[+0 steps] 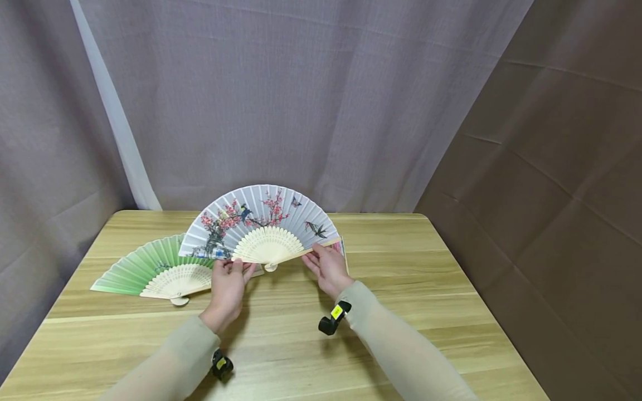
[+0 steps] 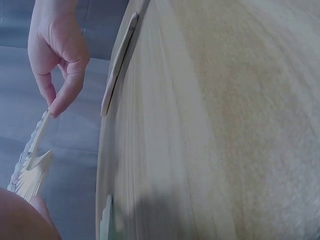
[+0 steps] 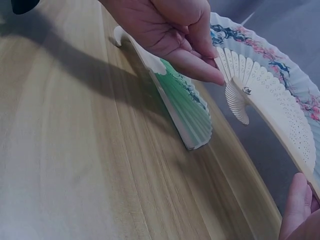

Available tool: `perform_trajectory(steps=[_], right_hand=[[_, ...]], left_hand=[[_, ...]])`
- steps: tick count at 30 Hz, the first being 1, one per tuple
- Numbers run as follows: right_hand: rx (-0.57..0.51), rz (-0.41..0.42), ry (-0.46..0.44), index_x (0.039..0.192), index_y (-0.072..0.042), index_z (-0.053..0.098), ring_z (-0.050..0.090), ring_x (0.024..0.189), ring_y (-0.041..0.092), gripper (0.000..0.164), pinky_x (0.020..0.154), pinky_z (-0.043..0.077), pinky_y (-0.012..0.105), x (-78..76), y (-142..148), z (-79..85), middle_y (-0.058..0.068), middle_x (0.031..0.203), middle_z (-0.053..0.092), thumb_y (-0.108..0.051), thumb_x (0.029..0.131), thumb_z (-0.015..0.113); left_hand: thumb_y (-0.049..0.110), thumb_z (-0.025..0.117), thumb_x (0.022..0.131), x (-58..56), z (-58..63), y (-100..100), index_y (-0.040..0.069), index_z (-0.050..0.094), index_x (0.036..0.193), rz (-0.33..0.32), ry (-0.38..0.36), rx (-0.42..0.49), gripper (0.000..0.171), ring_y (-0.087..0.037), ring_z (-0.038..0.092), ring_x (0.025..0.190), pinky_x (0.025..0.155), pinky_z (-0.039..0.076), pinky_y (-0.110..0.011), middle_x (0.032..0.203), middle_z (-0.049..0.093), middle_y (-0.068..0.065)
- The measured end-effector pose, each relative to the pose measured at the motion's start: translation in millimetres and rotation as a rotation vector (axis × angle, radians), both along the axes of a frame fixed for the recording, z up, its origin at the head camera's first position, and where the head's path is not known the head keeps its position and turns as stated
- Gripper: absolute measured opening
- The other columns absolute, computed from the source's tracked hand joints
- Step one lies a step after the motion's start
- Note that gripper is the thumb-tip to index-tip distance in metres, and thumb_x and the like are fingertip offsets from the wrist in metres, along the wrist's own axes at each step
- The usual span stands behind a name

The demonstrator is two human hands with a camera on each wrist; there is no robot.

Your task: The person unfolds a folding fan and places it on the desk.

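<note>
A pale grey folding fan (image 1: 271, 209), spread wide and painted with red blossoms and birds, is held up above the table between both hands. My left hand (image 1: 228, 289) pinches its left end rib, and my right hand (image 1: 327, 270) grips the right end rib. In the right wrist view its pierced cream ribs (image 3: 280, 110) and rivet show. Below and to the left, a green folding fan (image 1: 145, 267) lies spread on the table, partly covered by the grey fan and left hand. The left wrist view shows the grey fan (image 2: 34, 175) nearly edge-on.
Behind the right hand, a flat item with a pink patterned edge (image 1: 343, 245) is mostly hidden. A slim pale wooden piece (image 2: 119, 65) lies near the table edge in the left wrist view. Grey curtains (image 1: 261, 111) border the wood-grain table (image 1: 281, 356).
</note>
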State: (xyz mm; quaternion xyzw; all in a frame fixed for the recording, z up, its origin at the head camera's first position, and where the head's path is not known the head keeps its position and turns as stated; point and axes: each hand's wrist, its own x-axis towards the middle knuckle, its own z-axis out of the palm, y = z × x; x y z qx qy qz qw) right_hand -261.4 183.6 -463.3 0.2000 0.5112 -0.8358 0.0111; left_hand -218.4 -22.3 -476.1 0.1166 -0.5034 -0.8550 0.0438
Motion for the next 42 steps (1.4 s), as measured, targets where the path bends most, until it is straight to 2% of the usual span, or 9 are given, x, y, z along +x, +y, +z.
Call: perform_trajectory(steps=[9, 17, 23, 29, 34, 38, 42], right_hand=[[-0.012, -0.014, -0.005, 0.102, 0.001, 0.050, 0.061, 0.081, 0.016, 0.011, 0.086, 0.058, 0.029, 0.7, -1.6, -2.4, 0.012, 0.098, 0.054, -0.004, 0.095, 0.057], [-0.020, 0.022, -0.018, 0.110, 0.003, 0.049, 0.060, 0.087, 0.019, 0.017, 0.090, 0.056, 0.029, 9.1, -1.0, -6.3, 0.015, 0.103, 0.052, -0.006, 0.097, 0.054], [-0.067, 0.042, -0.050, 0.114, 0.005, 0.048, 0.060, 0.094, 0.023, 0.019, 0.093, 0.055, 0.029, 20.4, -3.8, -13.7, 0.017, 0.107, 0.049, -0.006, 0.099, 0.051], [-0.087, 0.052, -0.056, 0.111, 0.006, 0.048, 0.061, 0.101, 0.027, 0.018, 0.094, 0.054, 0.029, 27.8, -6.4, -21.1, 0.018, 0.106, 0.050, -0.007, 0.100, 0.050], [-0.072, 0.064, -0.045, 0.116, 0.008, 0.046, 0.060, 0.102, 0.028, 0.023, 0.094, 0.054, 0.029, 30.9, -5.0, -21.6, 0.019, 0.107, 0.050, -0.007, 0.100, 0.050], [-0.042, 0.057, -0.034, 0.115, 0.008, 0.047, 0.061, 0.097, 0.025, 0.021, 0.093, 0.055, 0.030, 29.9, -0.7, -20.3, 0.018, 0.104, 0.051, -0.006, 0.099, 0.050], [-0.003, 0.038, -0.023, 0.113, 0.008, 0.048, 0.064, 0.086, 0.022, 0.020, 0.090, 0.057, 0.031, 27.9, 4.4, -21.7, 0.016, 0.099, 0.054, -0.005, 0.098, 0.051]], left_hand=[[0.004, 0.032, 0.105, -0.1, -0.8, 0.6, -0.004, 0.025, 0.115, 0.012, 0.012, 0.031, 0.015, -0.034, 0.050, 0.107, 0.093, 0.054, -0.026, 0.110, 0.037, -0.020], [0.004, 0.031, 0.104, -0.5, -0.4, -1.2, -0.001, 0.023, 0.107, 0.008, 0.018, 0.013, 0.010, -0.036, 0.054, 0.106, 0.092, 0.055, -0.028, 0.112, 0.038, -0.019], [0.004, 0.031, 0.104, -5.7, 1.2, -3.9, 0.005, 0.022, 0.101, 0.006, 0.006, -0.011, 0.010, -0.037, 0.056, 0.104, 0.089, 0.057, -0.030, 0.110, 0.037, -0.014], [0.004, 0.032, 0.104, -12.9, 2.8, -6.8, 0.004, 0.023, 0.105, 0.000, -0.019, -0.054, 0.009, -0.035, 0.054, 0.100, 0.086, 0.058, -0.033, 0.109, 0.037, -0.012], [0.003, 0.032, 0.104, -12.4, 0.9, -6.7, 0.002, 0.023, 0.106, -0.026, -0.053, -0.054, 0.009, -0.029, 0.055, 0.093, 0.085, 0.059, -0.036, 0.103, 0.035, -0.011], [0.002, 0.033, 0.103, -8.4, 2.6, -3.0, 0.000, 0.023, 0.112, -0.073, -0.068, -0.057, 0.013, -0.032, 0.055, 0.100, 0.086, 0.058, -0.034, 0.106, 0.036, -0.013], [0.002, 0.032, 0.103, -1.8, 6.6, 2.6, -0.002, 0.022, 0.113, -0.119, -0.038, -0.068, 0.014, -0.038, 0.055, 0.107, 0.088, 0.058, -0.035, 0.106, 0.037, -0.017]])
